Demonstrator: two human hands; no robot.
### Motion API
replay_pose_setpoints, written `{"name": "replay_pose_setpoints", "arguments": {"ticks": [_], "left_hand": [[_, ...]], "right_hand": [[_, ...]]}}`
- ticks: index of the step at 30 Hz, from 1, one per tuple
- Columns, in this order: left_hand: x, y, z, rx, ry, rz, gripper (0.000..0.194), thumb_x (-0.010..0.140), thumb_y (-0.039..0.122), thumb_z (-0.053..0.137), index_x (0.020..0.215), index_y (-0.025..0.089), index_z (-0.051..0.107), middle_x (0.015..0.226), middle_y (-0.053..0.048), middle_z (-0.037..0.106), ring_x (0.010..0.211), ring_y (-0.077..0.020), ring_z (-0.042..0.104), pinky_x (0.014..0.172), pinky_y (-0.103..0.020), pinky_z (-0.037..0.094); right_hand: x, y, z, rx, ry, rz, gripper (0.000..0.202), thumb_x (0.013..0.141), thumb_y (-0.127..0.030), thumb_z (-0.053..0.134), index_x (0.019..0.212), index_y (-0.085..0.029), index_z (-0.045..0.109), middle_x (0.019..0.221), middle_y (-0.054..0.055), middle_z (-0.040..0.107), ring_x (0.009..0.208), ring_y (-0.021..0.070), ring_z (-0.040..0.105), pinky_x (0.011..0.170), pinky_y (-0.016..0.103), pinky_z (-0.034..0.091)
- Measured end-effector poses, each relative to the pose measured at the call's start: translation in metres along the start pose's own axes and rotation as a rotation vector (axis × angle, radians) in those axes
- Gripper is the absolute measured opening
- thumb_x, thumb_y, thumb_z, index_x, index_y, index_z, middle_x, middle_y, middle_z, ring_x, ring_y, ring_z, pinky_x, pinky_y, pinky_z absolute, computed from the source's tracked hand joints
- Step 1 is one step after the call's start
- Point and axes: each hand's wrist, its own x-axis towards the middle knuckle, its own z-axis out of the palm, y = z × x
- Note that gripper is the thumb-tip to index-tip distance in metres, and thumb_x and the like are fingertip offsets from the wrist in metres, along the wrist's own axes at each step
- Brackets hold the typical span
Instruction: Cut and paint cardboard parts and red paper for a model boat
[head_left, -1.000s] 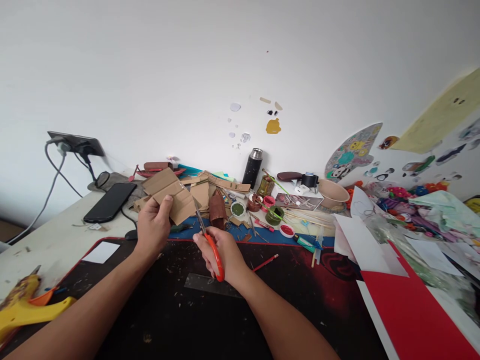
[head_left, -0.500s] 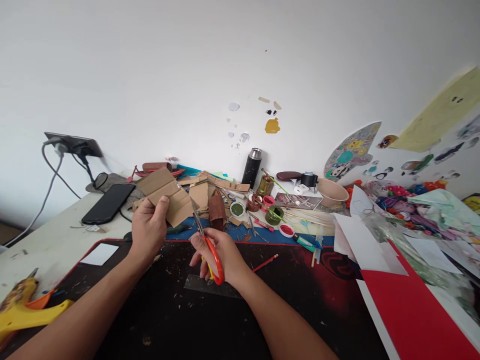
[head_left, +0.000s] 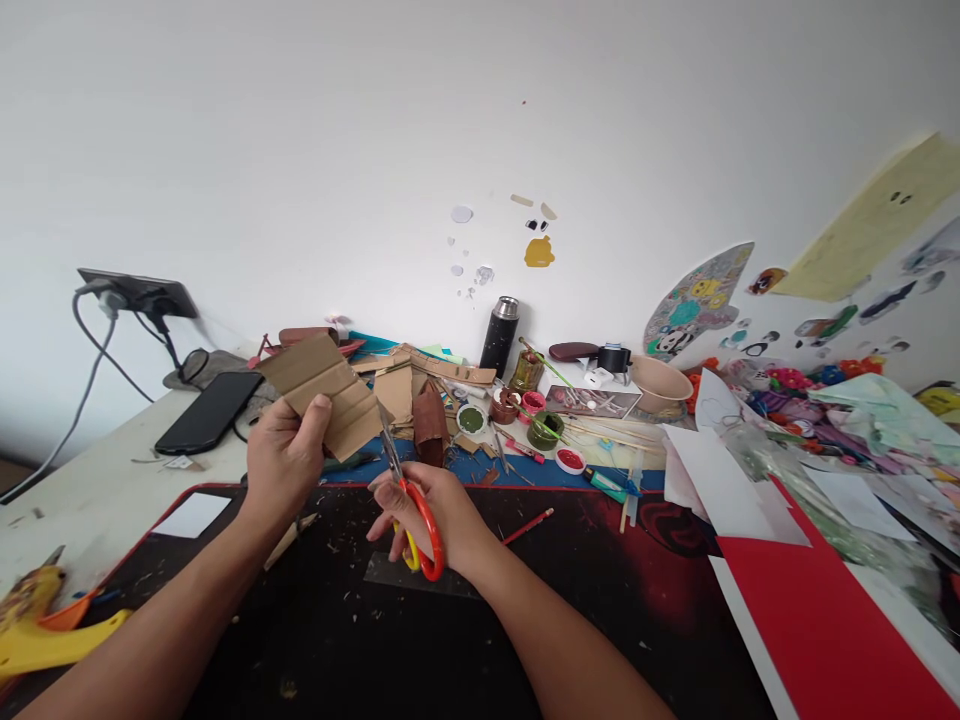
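My left hand (head_left: 289, 455) is closed on a creased piece of brown cardboard (head_left: 330, 385), thumb on its near face. The cardboard is held up above the back edge of the black mat (head_left: 315, 640). In my right hand (head_left: 427, 515) is a pair of scissors (head_left: 426, 535) with red and yellow handles. Their blades point up and away, at the cardboard's right edge. Whether the blades touch the cardboard, I cannot tell. A thin clear ruler-like strip (head_left: 416, 577) lies on the mat beneath my right hand.
A yellow glue gun (head_left: 52, 640) lies at the left, with a phone (head_left: 208, 412) behind it. Paint pots (head_left: 546, 430), a black flask (head_left: 500, 338) and cardboard scraps crowd the back along the wall. Red card (head_left: 832, 610) and white papers cover the right side. A red pencil (head_left: 529, 526) rests on the mat.
The cardboard is tilted a little differently in my left hand, and that hand has shifted slightly left. The scissors stay by its right edge. The whole view has shifted slightly.
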Motion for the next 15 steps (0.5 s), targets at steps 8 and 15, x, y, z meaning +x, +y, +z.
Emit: {"name": "replay_pose_setpoints", "arguments": {"ticks": [8, 15], "left_hand": [[-0.0011, 0.0059, 0.0025, 0.018, -0.003, -0.003, 0.037, 0.089, 0.056, 0.065, 0.073, 0.023, 0.06, 0.056, 0.003, 0.054, 0.05, -0.016, 0.047, 0.047, -0.029, 0.037], [-0.001, 0.002, 0.003, 0.059, -0.002, 0.019, 0.035, 0.092, 0.052, 0.063, 0.071, 0.023, 0.059, 0.056, 0.003, 0.054, 0.054, -0.0173, 0.051, 0.052, -0.029, 0.04]], "right_hand": [[-0.0068, -0.0078, 0.0033, -0.189, 0.146, -0.022, 0.062, 0.093, -0.082, 0.067, 0.078, -0.024, 0.053, 0.053, -0.007, 0.054, 0.038, 0.011, 0.052, 0.039, 0.021, 0.036], [-0.0072, -0.0041, 0.0034, -0.27, 0.188, -0.058, 0.059, 0.101, -0.077, 0.06, 0.075, -0.025, 0.052, 0.049, -0.005, 0.05, 0.038, 0.0131, 0.05, 0.041, 0.025, 0.031]]}}
